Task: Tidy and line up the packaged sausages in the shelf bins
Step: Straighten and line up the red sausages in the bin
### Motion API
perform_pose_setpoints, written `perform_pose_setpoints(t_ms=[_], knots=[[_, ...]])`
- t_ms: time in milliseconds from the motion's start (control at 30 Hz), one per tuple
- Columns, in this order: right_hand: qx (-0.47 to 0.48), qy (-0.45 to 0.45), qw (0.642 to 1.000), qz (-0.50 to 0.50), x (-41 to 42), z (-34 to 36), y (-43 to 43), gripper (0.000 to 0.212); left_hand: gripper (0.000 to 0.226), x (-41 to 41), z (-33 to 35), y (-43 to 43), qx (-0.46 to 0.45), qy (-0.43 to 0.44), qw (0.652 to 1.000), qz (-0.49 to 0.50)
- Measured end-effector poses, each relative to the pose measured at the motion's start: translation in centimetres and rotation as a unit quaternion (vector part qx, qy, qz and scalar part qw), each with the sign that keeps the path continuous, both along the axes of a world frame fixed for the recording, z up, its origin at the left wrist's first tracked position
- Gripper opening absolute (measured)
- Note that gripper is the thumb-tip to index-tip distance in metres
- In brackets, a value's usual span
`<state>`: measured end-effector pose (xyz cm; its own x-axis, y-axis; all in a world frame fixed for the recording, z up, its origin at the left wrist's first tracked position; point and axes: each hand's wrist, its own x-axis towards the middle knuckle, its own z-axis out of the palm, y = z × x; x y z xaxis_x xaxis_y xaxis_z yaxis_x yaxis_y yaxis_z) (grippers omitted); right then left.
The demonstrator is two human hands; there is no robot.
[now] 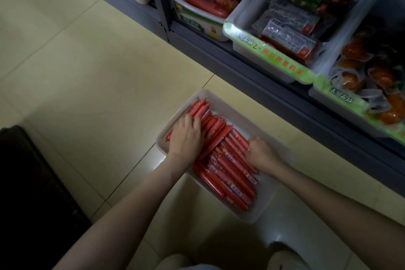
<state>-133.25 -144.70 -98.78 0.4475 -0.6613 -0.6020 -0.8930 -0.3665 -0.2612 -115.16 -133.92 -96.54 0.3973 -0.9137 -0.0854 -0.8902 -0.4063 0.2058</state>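
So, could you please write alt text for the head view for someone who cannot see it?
Two bare hands handle red sausages in a white tray on the tiled floor: the left hand lies flat on one bunch, the right hand curls round another. Beyond the tray stand stocked shelf bins.

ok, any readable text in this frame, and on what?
"无穷农场" (likely): right bin's green strip.
"2": middle bin's green strip, rotated; the logo and orange characters beside it are too blurred to read.
White labels on the red sausages: too small to read.
Print on the packs in the shelf bins: too blurred to read.
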Motion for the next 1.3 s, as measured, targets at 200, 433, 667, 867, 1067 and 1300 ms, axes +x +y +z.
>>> perform_pose_setpoints(t_ms=[200, 433, 667, 867, 1067, 1300], knots=[[-0.003, -0.116, 0.993, 0.024, 0.1, 5.0, 0.2, 0.022, 0.052, -3.2, 0.0, -0.1, -0.091, -0.029, 0.97, -0.223], [0.05, -0.26, 0.962, 0.066, 0.6, 14.9, 0.7, 0.037, 0.035, -5.2, 5.7, -1.4, -0.165, -0.03, 0.974, -0.152], [0.016, -0.435, 0.895, 0.098, -0.5, 20.2, 1.4, 0.016, 0.039, -4.9, 11.1, 0.7, -0.103, 0.138, 0.984, -0.037], [-0.01, -0.556, 0.826, 0.087, -0.6, 21.2, 3.2, 0.029, 0.027, -5.4, 13.6, 1.2, -0.207, 0.221, 0.95, -0.074], [-0.006, -0.587, 0.805, 0.084, -0.9, 22.3, 3.8, 0.033, 0.022, -5.9, 14.7, 1.3, -0.224, 0.278, 0.927, -0.115], [-0.07, -0.559, 0.816, 0.132, -1.1, 21.0, 3.6, 0.028, 0.045, -5.8, 15.9, 1.6, -0.249, 0.286, 0.914, -0.142]])
